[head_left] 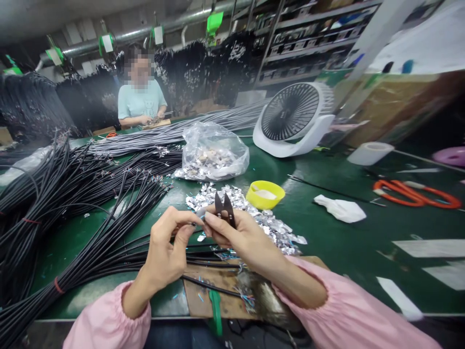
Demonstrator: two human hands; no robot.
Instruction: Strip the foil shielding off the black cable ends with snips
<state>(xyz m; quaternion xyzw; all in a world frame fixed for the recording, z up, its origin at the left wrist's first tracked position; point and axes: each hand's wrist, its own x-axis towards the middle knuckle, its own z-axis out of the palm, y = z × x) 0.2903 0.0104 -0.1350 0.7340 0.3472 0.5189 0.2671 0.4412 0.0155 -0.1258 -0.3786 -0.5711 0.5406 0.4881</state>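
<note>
My right hand [238, 230] is closed around small black snips [225, 209], whose two pointed blades stick up apart above the fingers. Close beside it, my left hand [167, 242] is pinched shut, its fingertips meeting those of the right. A thin bluish-grey bit [203, 213] shows between the fingertips; what the left fingers grip is too small to make out. Below the hands, black cables [214, 261] with stripped ends lie across a brown board [199, 295]. Crumpled silver foil scraps [276, 230] are heaped just beyond the hands.
Bundled black cables [90, 261] fill the left side. Beyond the foil are a plastic bag [218, 150] of scraps, a yellow ring-shaped container [265, 195] and a white fan [292, 118]. Orange-handled scissors [414, 193] lie at right. Another person [141, 99] sits across the green table [337, 242].
</note>
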